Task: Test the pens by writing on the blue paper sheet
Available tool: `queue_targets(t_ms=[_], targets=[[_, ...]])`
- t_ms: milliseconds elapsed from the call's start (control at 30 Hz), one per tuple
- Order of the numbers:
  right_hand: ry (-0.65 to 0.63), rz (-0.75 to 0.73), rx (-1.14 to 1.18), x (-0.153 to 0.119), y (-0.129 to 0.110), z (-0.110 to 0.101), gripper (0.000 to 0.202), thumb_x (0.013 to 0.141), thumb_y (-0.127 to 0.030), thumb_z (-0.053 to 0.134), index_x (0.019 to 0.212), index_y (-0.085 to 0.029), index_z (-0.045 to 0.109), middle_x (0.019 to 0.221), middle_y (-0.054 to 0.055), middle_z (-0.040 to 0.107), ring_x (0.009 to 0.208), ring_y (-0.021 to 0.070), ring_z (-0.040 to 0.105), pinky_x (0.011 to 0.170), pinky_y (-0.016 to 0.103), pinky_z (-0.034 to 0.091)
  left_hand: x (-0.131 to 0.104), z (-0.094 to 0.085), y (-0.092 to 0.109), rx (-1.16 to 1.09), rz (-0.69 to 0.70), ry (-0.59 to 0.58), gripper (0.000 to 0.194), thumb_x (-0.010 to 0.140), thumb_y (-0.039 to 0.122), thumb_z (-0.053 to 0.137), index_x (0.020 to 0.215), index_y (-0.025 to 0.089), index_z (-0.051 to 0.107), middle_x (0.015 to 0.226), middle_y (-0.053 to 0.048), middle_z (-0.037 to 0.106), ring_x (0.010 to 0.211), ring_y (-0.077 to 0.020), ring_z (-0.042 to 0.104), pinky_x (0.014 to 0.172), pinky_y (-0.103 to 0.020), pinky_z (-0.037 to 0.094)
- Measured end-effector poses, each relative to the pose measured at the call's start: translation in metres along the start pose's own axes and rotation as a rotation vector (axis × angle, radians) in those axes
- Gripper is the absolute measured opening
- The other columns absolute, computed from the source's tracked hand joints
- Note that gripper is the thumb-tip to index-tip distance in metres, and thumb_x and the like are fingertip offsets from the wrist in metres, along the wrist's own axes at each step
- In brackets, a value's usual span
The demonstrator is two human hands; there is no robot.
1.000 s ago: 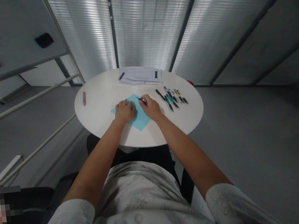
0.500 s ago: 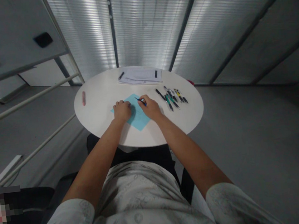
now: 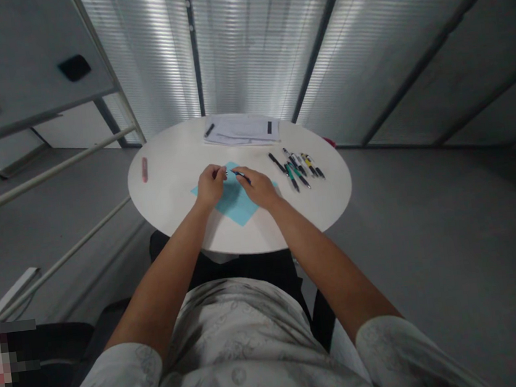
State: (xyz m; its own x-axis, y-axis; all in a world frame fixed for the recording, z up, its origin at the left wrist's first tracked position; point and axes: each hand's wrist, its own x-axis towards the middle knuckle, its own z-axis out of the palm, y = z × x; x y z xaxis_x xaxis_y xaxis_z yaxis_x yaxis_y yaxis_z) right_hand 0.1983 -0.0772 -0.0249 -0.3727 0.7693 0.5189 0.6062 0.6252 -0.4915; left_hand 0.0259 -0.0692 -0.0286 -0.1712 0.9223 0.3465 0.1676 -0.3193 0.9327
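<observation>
1. No writing is legible on the papers (image 3: pixel 241 131).
2. Left hand (image 3: pixel 210 185), above the blue sheet (image 3: pixel 239 207), pinches something small, unclear.
3. Right hand (image 3: pixel 258 186), bent inward, grips a dark pen (image 3: pixel 242 176) over it.

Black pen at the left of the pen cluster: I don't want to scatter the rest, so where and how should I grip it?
Best pinch the black pen across its far half, coming down from above. It is slim and lies slanted; its far end looks free, while its near end crowds the green pens.
</observation>
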Motion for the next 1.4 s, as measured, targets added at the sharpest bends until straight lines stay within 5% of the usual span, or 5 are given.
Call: queue_targets(t_ms=[167,400,700,1400], targets=[[-0.008,0.008,0.001,0.000,-0.001,-0.001,0.038,0.101,-0.034,0.038,0.130,-0.025,0.060,0.132,0.004,0.065,0.120,0.0188,0.060,0.105,0.035,0.045,0.004,0.003,0.001,-0.151,-0.129,0.043,0.019,0.084,0.034,0.062,0.072,0.019,0.060,0.069,-0.002,0.059,0.054,-0.0111,0.044,0.054,-0.026,0.035],[-0.029,0.028,0.000,0.000,-0.003,-0.002,0.039,0.101,-0.034,0.038,0.132,-0.025,0.059,0.132,0.004,0.065,0.121,0.0193,0.060,0.104,0.036,0.045,0.003,0.000,0.008,-0.327,-0.264,-0.016,0.008,0.069,0.018,0.067,0.077,0.019,0.064,0.063,0.002,0.056,0.050,-0.0090,0.045,0.051,-0.024,0.036],[-0.035,0.011,-0.007,0.000,0.001,-0.001,0.040,0.101,-0.034,0.037,0.133,-0.025,0.060,0.132,0.004,0.065,0.121,0.0194,0.060,0.105,0.036,0.045,-0.001,0.004,0.006,-0.341,-0.275,-0.142,0.008,0.072,0.023,0.068,0.075,0.017,0.064,0.072,-0.001,0.061,0.052,-0.0087,0.050,0.053,-0.025,0.042],[-0.068,0.028,-0.075,0.000,0.001,0.001,0.036,0.099,-0.030,0.044,0.129,-0.026,0.063,0.129,0.003,0.068,0.118,0.0204,0.062,0.102,0.035,0.047,-0.002,0.005,0.005,-0.314,-0.281,-0.175,0.009,0.080,0.021,0.066,0.077,0.015,0.061,0.070,-0.001,0.062,0.049,-0.0081,0.053,0.052,-0.024,0.047]])
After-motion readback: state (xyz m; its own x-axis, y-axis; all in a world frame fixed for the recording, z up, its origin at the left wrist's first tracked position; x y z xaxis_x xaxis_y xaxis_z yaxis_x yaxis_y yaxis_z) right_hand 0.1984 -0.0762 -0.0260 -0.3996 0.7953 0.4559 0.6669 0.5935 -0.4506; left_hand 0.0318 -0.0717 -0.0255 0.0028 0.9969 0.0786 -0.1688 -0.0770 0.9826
